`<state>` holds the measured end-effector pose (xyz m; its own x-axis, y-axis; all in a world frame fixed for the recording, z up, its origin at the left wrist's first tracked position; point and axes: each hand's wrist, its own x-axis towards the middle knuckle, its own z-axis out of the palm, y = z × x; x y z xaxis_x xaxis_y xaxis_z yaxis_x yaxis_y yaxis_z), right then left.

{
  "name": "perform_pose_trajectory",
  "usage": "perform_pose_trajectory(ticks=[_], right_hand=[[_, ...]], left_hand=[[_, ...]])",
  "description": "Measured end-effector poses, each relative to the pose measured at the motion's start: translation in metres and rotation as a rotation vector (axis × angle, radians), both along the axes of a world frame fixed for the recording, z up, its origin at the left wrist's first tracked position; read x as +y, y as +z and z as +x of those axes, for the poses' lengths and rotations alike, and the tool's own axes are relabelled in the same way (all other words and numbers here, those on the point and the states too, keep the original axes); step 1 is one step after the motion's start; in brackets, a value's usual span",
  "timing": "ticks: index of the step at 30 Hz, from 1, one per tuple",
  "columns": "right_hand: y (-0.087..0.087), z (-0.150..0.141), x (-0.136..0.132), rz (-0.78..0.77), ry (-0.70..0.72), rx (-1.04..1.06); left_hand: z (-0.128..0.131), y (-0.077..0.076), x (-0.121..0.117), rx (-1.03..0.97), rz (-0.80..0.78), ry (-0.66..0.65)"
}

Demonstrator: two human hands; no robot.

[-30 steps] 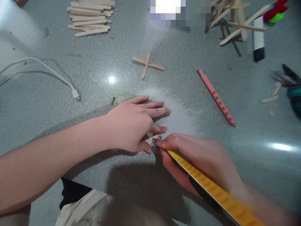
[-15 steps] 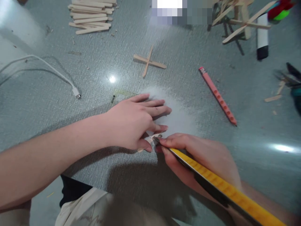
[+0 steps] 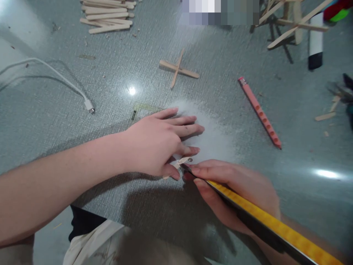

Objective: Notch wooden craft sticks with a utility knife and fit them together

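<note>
My left hand [image 3: 160, 143] lies palm down on the table, its fingers spread. Between its thumb and index finger it holds a short piece of wooden craft stick [image 3: 182, 161], partly hidden under the thumb. My right hand [image 3: 237, 187] is closed around a long yellow-and-black utility knife [image 3: 264, 209]. The dark tip of the knife meets the craft stick just right of my left thumb. A small dark spot or bit shows by the stick's right end. Pale dust [image 3: 217, 136] covers the table around my left fingertips.
Two crossed craft sticks [image 3: 179, 69] lie ahead, with a pink pencil [image 3: 260, 112] to the right. A stack of craft sticks [image 3: 107, 16] is at the back left, near a white cable [image 3: 66, 81]. A stick structure [image 3: 298, 25] and a white marker [image 3: 316, 40] stand back right. A clear ruler-like piece [image 3: 147, 107] lies beneath my left hand.
The view has shifted slightly. The knife tip and my right hand have moved a little down and right along the stick, while my left hand stays in place.
</note>
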<state>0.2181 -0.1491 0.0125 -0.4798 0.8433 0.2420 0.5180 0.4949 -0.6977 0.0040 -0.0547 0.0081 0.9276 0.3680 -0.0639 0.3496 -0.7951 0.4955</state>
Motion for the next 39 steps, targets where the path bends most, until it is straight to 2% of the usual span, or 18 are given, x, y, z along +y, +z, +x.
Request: perform_pose_trajectory(ticks=[13,28,39], right_hand=[[0.003,-0.006,0.001,-0.004,0.004,-0.004],[0.004,-0.006,-0.014,-0.075,-0.012,-0.093],[0.001,-0.004,-0.015,-0.1,-0.014,-0.03]], left_hand=[[0.0,-0.002,-0.001,-0.016,0.001,0.003],[0.005,0.002,-0.003,0.038,0.009,0.031],[0.003,0.001,-0.001,0.021,-0.005,0.01]])
